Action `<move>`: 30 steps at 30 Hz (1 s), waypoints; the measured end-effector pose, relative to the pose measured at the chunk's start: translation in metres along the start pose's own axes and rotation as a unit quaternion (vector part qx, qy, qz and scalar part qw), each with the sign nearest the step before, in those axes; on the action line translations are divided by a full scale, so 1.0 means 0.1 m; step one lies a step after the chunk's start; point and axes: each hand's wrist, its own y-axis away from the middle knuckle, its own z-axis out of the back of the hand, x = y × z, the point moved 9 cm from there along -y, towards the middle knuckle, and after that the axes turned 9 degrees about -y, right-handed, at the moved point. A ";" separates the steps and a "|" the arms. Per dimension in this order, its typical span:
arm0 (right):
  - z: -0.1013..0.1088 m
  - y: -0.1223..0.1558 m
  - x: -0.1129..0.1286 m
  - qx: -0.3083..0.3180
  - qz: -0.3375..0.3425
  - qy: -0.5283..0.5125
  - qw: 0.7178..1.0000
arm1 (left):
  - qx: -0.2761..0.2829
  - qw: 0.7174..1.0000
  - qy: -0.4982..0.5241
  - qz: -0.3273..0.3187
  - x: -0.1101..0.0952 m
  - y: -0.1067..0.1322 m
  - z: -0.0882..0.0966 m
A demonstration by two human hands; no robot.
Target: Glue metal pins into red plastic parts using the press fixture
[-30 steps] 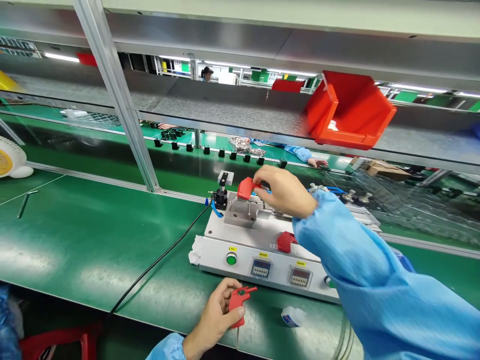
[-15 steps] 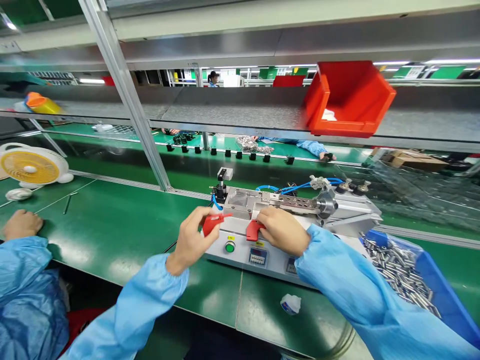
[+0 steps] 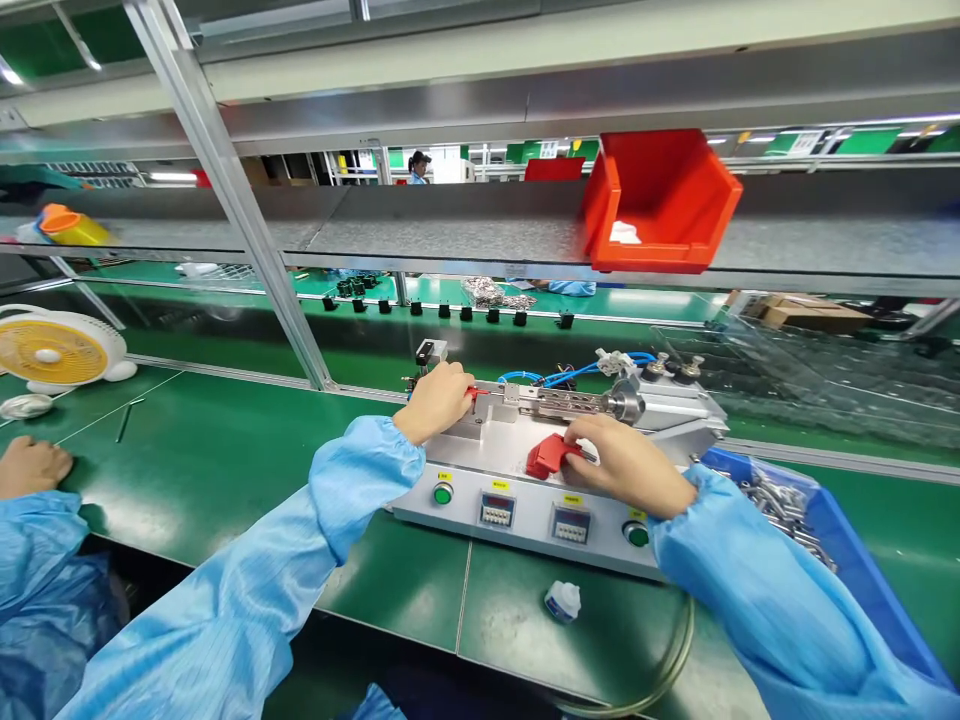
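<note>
My left hand (image 3: 437, 402) is closed on a small red plastic part (image 3: 472, 393), over the metal holder (image 3: 469, 428) at the left end of a bench machine (image 3: 502, 460). Most of that part is hidden by my fingers. In front of the machine's slotted metal guide (image 3: 574, 403), my right hand (image 3: 611, 460) pinches a red plastic block (image 3: 547, 456). A thin metallic piece shows near those fingertips. Green buttons (image 3: 443, 494) and small counter displays (image 3: 497, 510) line the machine's front face.
On the right stands a blue bin (image 3: 862, 570) of metal pins (image 3: 784, 510). A small white and blue container (image 3: 562, 601) sits at the front. A red bin (image 3: 660, 215) rests on the shelf above. At left are a co-worker's hand (image 3: 34, 466) and a fan (image 3: 60, 350).
My left hand has carried its red part up and forward to the holder. My right hand has moved right and away from the holder with its red block. The view has shifted slightly.
</note>
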 end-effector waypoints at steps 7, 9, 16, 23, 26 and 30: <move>-0.14 -0.05 -0.05 0.004 0.010 -0.023 1.000 | -0.114 0.993 0.042 0.008 0.08 0.43 0.02; -0.17 -0.06 -0.07 0.004 0.010 -0.028 1.000 | -0.132 0.990 0.056 0.004 0.11 0.49 -0.01; -0.05 0.16 -0.03 -0.062 0.039 -0.086 0.994 | -0.172 0.979 0.106 -0.028 0.07 0.76 0.05; 0.04 1.47 -0.38 -0.283 -0.113 -0.132 0.943 | -0.258 0.960 0.105 0.031 0.11 2.01 0.01; -0.30 1.79 -0.45 -0.264 -0.199 -0.199 0.923 | -0.207 0.966 0.143 0.055 0.09 2.26 -0.20; -0.59 1.70 -0.49 -0.205 -0.238 -0.276 0.908 | -0.125 0.976 0.175 0.042 0.03 2.02 -0.23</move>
